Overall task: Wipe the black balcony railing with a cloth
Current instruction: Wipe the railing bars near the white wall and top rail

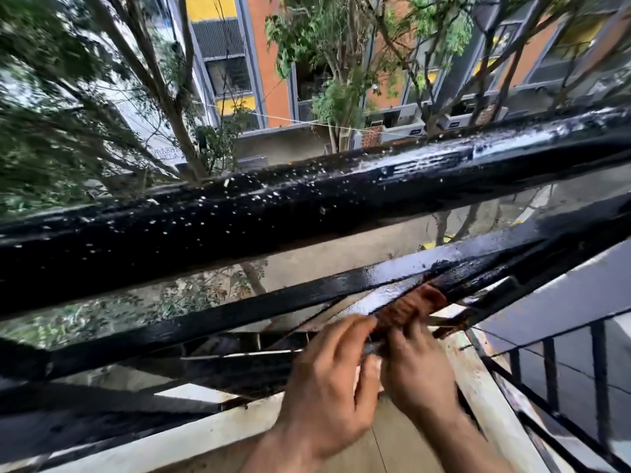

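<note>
The black balcony railing (273, 213) runs across the view, its wide top rail wet and speckled with pale flecks. Lower bars (239, 312) slant beneath it. A reddish-brown cloth (409, 307) is wrapped on a lower bar where the bars meet at the right. My left hand (327, 387) and my right hand (420, 367) are side by side just below the cloth, fingers curled on its near end. The part of the cloth under my fingers is hidden.
A pale concrete ledge (478, 387) lies under the railing, rust-stained at the right. More black bars (549, 373) stand at the lower right. Beyond the railing are trees (102, 97), an orange and grey building (269, 63) and the street far below.
</note>
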A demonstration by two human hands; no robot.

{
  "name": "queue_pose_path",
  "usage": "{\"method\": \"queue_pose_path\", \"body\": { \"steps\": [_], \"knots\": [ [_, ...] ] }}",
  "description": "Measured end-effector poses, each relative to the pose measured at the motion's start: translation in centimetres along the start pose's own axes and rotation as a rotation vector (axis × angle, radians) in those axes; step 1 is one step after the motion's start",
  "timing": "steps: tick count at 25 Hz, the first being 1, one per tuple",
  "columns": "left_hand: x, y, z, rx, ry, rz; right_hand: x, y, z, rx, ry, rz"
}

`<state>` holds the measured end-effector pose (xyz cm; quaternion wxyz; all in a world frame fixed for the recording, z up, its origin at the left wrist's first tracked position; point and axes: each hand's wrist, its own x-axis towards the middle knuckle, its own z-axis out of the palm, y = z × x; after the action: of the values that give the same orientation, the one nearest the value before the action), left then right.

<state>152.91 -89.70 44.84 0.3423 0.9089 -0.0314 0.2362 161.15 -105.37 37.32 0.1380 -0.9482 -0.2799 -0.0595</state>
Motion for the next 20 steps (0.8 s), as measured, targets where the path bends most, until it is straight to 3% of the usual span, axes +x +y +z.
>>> {"method": "queue_pose_path", "body": {
  "steps": [2,5,9,13,17,19,20],
  "knots": [
    [0.8,-0.2,0.9,0.087,-0.094,-0.084,1.3,4.0,-4.0,-0.120,0.084,-0.124],
    [2.5,0.3,1.7,0.151,-0.087,-0.122,3.2,9.3,-11.6,-0.289,0.222,-0.007],
    [5.6,3.0,3.0,0.139,-0.019,-0.107,3.4,9.6,-11.1,-0.233,0.288,0.042],
    [5.7,3.6,5.3,0.119,0.151,0.021,2.1,13.2,-10.5,-0.238,0.159,-0.370],
    [3.6,6.9,7.4,-0.034,0.143,0.413,3.6,20.2,-18.9,-0.072,0.262,-0.053],
    [6.2,10.3,8.6,-0.032,0.156,0.442,5.9,22.9,-21.3,-0.022,0.439,0.160],
    [8.7,12.1,9.1,-0.033,0.174,0.389,6.9,22.8,-21.8,0.020,0.428,0.287]
  ]
}}
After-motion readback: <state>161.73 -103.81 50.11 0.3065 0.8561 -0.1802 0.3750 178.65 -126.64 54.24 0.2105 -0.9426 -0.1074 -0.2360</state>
